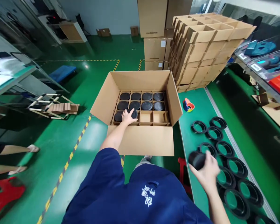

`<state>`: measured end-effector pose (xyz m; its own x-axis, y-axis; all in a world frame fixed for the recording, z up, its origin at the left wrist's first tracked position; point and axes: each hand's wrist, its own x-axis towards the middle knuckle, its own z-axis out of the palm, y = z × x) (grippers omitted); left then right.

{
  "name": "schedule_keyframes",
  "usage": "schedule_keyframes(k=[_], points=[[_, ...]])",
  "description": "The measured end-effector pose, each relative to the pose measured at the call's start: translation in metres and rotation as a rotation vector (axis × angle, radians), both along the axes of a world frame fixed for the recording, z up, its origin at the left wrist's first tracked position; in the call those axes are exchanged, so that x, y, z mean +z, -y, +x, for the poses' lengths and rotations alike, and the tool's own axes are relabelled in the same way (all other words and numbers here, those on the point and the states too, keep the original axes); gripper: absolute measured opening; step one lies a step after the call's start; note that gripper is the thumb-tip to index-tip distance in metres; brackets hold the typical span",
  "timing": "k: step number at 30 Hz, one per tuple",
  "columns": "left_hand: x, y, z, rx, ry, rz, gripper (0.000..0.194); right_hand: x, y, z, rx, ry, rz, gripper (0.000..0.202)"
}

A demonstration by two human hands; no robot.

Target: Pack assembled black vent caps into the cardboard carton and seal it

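In front of me an open cardboard box (141, 140) holds black round parts (147, 96) in a cardboard grid. Two compartments (153, 117) of the near row show bare cardboard. My left hand (126, 118) is closed on a black round part (133, 113), which tilts at the second compartment of that near row. Over the green table at the right, my right hand (208, 171) grips a black cylindrical part (197, 160), somewhat blurred. Beside it stand several black rings (225, 149), open through the middle.
Rolls of coloured tape (188, 105) lie on the green table (188, 137). Behind it rise stacked cardboard dividers (200, 53) and closed cartons (154, 49). Red stools (183, 174) flank me, one at far left. Another person's legs (14, 151) show at left.
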<state>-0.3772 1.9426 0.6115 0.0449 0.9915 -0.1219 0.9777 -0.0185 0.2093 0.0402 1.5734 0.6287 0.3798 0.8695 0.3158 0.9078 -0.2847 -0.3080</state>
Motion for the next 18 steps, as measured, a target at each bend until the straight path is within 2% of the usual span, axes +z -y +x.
schedule_keyframes(k=[2,3,6,9,11,13,16,18], points=[[-0.015,-0.015,-0.010,-0.076,-0.017,-0.026,0.097,0.000,-0.093,-0.054,0.257,-0.062,-0.057,0.111],[-0.022,-0.021,-0.014,-0.118,-0.020,-0.030,0.097,0.000,-0.137,-0.082,0.322,-0.081,-0.111,0.110],[-0.038,-0.033,-0.022,-0.224,-0.006,-0.028,0.096,-0.002,-0.253,-0.156,0.379,-0.137,-0.309,0.116],[-0.049,-0.036,-0.030,-0.257,0.031,-0.033,0.097,-0.010,-0.337,-0.211,0.381,-0.162,-0.479,0.122],[-0.056,-0.035,-0.035,-0.256,0.050,-0.035,0.097,-0.020,-0.372,-0.235,0.390,-0.129,-0.582,0.125],[-0.064,-0.037,-0.035,-0.267,0.068,-0.040,0.096,-0.035,-0.391,-0.244,0.389,-0.092,-0.686,0.129],[-0.074,-0.049,-0.021,-0.349,0.104,-0.056,0.087,-0.060,-0.399,-0.228,0.385,-0.076,-0.771,0.118],[-0.077,-0.058,-0.007,-0.429,0.105,-0.055,0.079,-0.074,-0.397,-0.210,0.355,-0.084,-0.737,0.103]])
